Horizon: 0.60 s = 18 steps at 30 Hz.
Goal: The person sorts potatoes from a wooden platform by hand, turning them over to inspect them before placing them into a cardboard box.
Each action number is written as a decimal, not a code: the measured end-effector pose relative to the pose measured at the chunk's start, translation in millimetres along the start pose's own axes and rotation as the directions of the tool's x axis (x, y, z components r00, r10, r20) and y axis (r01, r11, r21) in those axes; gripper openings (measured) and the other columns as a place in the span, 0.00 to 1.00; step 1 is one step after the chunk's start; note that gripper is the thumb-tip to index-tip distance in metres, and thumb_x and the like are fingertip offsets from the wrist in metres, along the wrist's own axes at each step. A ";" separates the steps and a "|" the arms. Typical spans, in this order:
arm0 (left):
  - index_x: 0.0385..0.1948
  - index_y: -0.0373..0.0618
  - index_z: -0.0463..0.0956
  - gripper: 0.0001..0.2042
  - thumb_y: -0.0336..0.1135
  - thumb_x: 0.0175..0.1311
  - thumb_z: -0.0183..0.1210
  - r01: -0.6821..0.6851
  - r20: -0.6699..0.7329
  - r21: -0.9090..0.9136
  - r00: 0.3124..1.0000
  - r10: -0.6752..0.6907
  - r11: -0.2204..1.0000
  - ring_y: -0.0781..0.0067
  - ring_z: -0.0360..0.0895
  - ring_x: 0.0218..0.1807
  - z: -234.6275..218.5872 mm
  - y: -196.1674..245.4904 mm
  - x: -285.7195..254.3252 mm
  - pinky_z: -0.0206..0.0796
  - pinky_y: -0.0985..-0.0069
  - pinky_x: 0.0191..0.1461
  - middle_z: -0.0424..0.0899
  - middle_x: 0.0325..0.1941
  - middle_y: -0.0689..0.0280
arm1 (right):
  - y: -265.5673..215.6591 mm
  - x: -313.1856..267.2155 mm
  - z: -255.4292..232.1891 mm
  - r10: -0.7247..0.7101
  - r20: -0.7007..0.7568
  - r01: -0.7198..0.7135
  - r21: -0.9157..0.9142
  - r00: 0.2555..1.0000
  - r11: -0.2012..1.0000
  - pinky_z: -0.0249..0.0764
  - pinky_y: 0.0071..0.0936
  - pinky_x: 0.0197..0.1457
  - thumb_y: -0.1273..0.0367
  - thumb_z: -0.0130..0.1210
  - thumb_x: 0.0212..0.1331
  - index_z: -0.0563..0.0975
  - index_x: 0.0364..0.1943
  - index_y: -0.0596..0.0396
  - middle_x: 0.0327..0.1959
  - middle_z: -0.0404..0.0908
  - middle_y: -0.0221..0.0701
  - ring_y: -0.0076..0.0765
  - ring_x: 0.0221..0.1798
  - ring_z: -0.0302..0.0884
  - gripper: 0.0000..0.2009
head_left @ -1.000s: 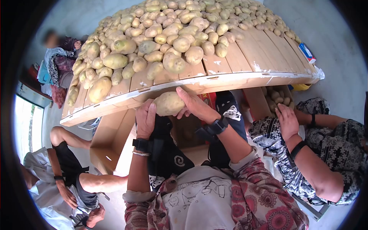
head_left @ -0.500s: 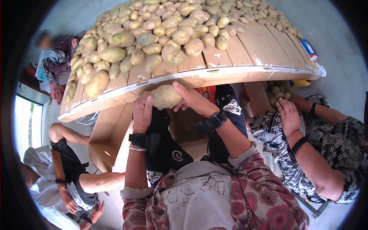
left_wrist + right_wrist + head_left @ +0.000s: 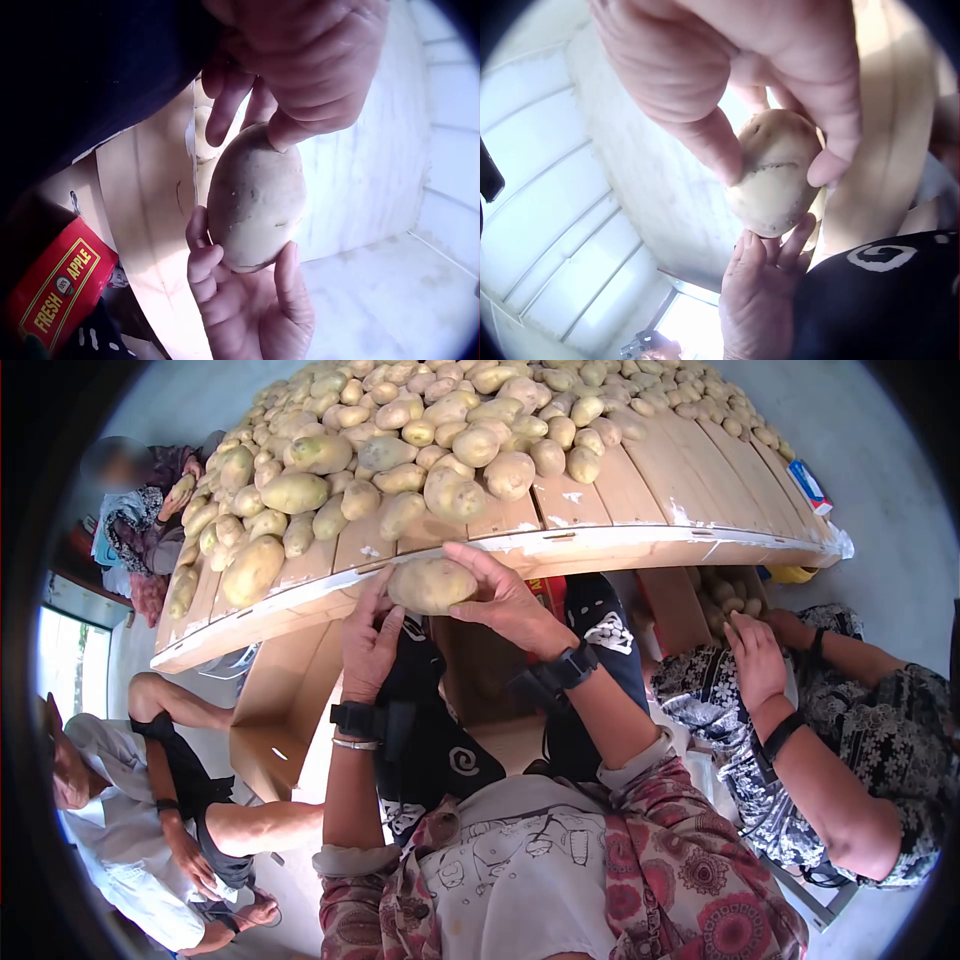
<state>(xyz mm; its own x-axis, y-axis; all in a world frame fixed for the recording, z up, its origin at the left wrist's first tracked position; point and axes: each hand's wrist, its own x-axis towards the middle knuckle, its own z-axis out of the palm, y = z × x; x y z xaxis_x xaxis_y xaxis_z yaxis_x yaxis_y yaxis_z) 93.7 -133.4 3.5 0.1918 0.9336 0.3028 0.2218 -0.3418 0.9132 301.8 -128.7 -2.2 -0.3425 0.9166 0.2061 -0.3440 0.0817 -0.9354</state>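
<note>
A large oval potato (image 3: 432, 586) is held between both hands, just off the near edge of the table. My left hand (image 3: 370, 648) pinches its left end; the left wrist view has the thumb pressing that end, with the other fingers behind. My right hand (image 3: 512, 612) grips the opposite end between thumb and fingers. A thin dark crease runs across the potato's skin (image 3: 776, 176) in the right wrist view. Many potatoes (image 3: 453, 495) are heaped over the slatted tabletop (image 3: 650, 490) beyond my hands.
An open cardboard box (image 3: 285, 710) stands below the table at left. A red box marked fresh apple (image 3: 64, 285) is under the table. Potatoes fill another box (image 3: 725, 595) at right. One person (image 3: 790, 750) sits on my right, another (image 3: 150, 810) on my left.
Both hands have risen slightly toward the table edge with the potato. The potato has been turned, and my right fingers have shifted their grip on its end.
</note>
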 end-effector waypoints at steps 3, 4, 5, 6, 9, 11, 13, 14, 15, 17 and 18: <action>0.58 0.42 0.63 0.23 0.23 0.58 0.53 -0.012 0.007 0.029 1.000 0.012 1.000 0.78 0.75 0.43 0.5 8.7 -0.3 0.64 0.80 0.52 0.81 0.41 0.60 | 3.5 2.1 -0.9 0.037 0.003 -0.037 0.088 0.999 0.995 0.73 0.21 0.46 0.80 0.57 0.49 0.58 0.63 0.53 0.55 0.66 0.29 0.23 0.48 0.70 0.34; 0.58 0.43 0.64 0.23 0.23 0.58 0.53 -0.016 0.015 0.055 1.000 0.015 0.998 0.78 0.75 0.42 0.5 10.4 0.5 0.64 0.80 0.51 0.81 0.40 0.61 | 3.0 2.6 -0.9 0.020 0.010 -0.021 0.041 1.000 0.999 0.74 0.21 0.46 0.80 0.57 0.49 0.58 0.63 0.53 0.54 0.67 0.29 0.23 0.47 0.71 0.34; 0.58 0.43 0.64 0.23 0.23 0.58 0.53 -0.014 0.016 0.053 1.000 0.013 0.998 0.78 0.75 0.42 1.0 9.8 0.5 0.64 0.80 0.51 0.81 0.40 0.61 | 2.5 2.8 -1.4 0.005 0.016 -0.005 -0.005 1.000 1.000 0.74 0.22 0.45 0.80 0.57 0.49 0.58 0.63 0.53 0.54 0.67 0.29 0.23 0.47 0.71 0.34; 0.57 0.43 0.65 0.23 0.23 0.58 0.53 -0.016 0.004 0.045 1.000 0.016 0.999 0.78 0.76 0.41 2.0 9.0 0.7 0.64 0.80 0.51 0.81 0.38 0.61 | 2.4 3.3 -2.6 0.008 0.014 -0.007 -0.006 1.000 1.000 0.74 0.22 0.45 0.80 0.57 0.49 0.58 0.63 0.53 0.54 0.67 0.29 0.23 0.47 0.71 0.34; 0.56 0.43 0.66 0.21 0.25 0.58 0.54 -0.004 0.033 0.110 0.999 0.000 0.994 0.78 0.77 0.40 -1.2 6.3 0.1 0.65 0.80 0.49 0.82 0.37 0.61 | -2.1 4.3 -4.3 0.008 0.006 -0.007 -0.081 1.000 0.997 0.75 0.24 0.42 0.73 0.60 0.49 0.61 0.61 0.54 0.52 0.69 0.30 0.24 0.45 0.72 0.32; 0.52 0.43 0.70 0.19 0.28 0.58 0.56 -0.022 0.059 0.183 0.998 0.011 0.983 0.78 0.77 0.37 -1.3 0.2 -1.7 0.67 0.79 0.46 0.82 0.37 0.62 | -23.8 2.7 0.6 0.368 -0.043 -0.370 -0.151 0.929 0.916 0.73 0.23 0.46 0.65 0.60 0.52 0.62 0.60 0.54 0.53 0.68 0.29 0.26 0.51 0.69 0.31; 0.49 0.42 0.73 0.16 0.29 0.57 0.58 -0.019 0.076 0.060 0.997 0.014 0.998 0.77 0.77 0.37 3.4 -2.2 1.2 0.68 0.79 0.45 0.82 0.37 0.63 | -25.1 0.9 3.6 0.453 0.065 -0.426 -0.249 0.889 0.870 0.73 0.21 0.41 0.57 0.60 0.51 0.67 0.56 0.55 0.45 0.73 0.31 0.24 0.46 0.71 0.29; 0.46 0.42 0.75 0.15 0.31 0.56 0.60 -0.020 0.105 0.067 0.994 0.013 0.998 0.76 0.79 0.39 2.8 3.1 0.4 0.68 0.79 0.45 0.83 0.37 0.64 | -10.4 0.0 -3.0 0.423 0.115 -0.385 -0.255 0.899 0.887 0.72 0.21 0.43 0.57 0.60 0.51 0.68 0.55 0.56 0.44 0.74 0.31 0.24 0.45 0.71 0.29; 0.46 0.42 0.75 0.15 0.31 0.56 0.60 -0.014 0.096 0.064 0.995 0.008 0.998 0.76 0.79 0.39 3.1 2.5 0.3 0.68 0.79 0.45 0.83 0.37 0.64 | -1.6 0.7 -5.2 0.382 0.170 -0.333 -0.260 0.908 0.906 0.71 0.21 0.45 0.57 0.60 0.51 0.68 0.54 0.57 0.43 0.74 0.31 0.24 0.44 0.71 0.28; 0.43 0.41 0.76 0.15 0.33 0.54 0.61 -0.104 0.162 0.341 0.986 0.050 0.934 0.78 0.79 0.38 3.2 1.1 -2.8 0.68 0.80 0.44 0.83 0.35 0.64 | 12.6 -3.1 -11.4 0.397 0.150 -0.345 -0.285 0.905 0.894 0.70 0.22 0.45 0.55 0.61 0.47 0.70 0.51 0.60 0.42 0.75 0.33 0.27 0.43 0.73 0.29; 0.43 0.41 0.76 0.15 0.33 0.54 0.61 -0.092 0.158 0.337 0.987 0.040 0.937 0.78 0.79 0.38 4.9 0.7 -4.0 0.68 0.80 0.44 0.83 0.35 0.64 | 15.8 -8.2 -13.0 0.409 0.120 -0.359 -0.303 0.905 0.883 0.70 0.23 0.46 0.53 0.62 0.44 0.72 0.47 0.62 0.40 0.77 0.35 0.29 0.42 0.74 0.30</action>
<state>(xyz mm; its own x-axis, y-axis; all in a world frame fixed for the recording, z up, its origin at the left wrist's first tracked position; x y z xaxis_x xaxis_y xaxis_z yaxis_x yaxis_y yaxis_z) 97.8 -137.9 1.6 0.3492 0.8903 0.2922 0.5120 -0.4424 0.7363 310.4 -129.9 -22.4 -0.5554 0.8157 -0.1616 0.0840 -0.1383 -0.9868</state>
